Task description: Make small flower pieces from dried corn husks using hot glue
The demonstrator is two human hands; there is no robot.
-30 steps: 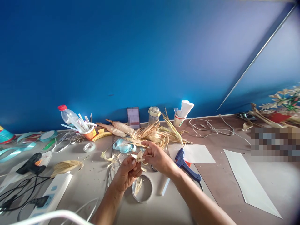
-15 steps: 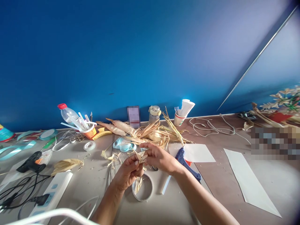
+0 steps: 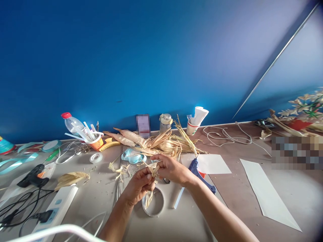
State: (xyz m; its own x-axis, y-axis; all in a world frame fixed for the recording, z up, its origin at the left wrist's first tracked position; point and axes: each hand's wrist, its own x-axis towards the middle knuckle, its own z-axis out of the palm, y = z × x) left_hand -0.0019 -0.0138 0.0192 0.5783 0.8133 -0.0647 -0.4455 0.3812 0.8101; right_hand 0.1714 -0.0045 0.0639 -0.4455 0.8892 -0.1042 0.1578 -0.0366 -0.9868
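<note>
White plastic power strip (image 3: 57, 207): 1, at far left, with a black plug (image 3: 44, 216) on it. Dry husk leaf (image 3: 72, 180): 1, lying loose just beyond the strip. Red-capped bottle (image 3: 74, 125): 1. Orange cup (image 3: 96, 144): 1, holding white sticks; its print is too small to read. Tape roll (image 3: 96, 157): 1. Left hand (image 3: 139, 183): thumb and fingers pinched on a small folded husk piece (image 3: 153, 169), held above the table. Upright panel (image 3: 143, 125): 1, its face blurred and unreadable. Ring (image 3: 164, 203): 1, on the table just nearer than the hands, a husk strip inside it. Right hand (image 3: 173, 170): fingertips gathered on the right side of the same piece, contact partly hidden, index finger extended. Husk pile (image 3: 165, 146): 1, beyond the hands; leaves overlap and cannot be counted. Paper cup (image 3: 192, 128): 1, its markings illegible. Blue glue gun (image 3: 207, 185): 1. White sheets (image 3: 268, 195): 2. Against the frame 1.0 s earlier, the piece's pale tips no longer spread leftward; the ring and sheets have not moved on the table
</note>
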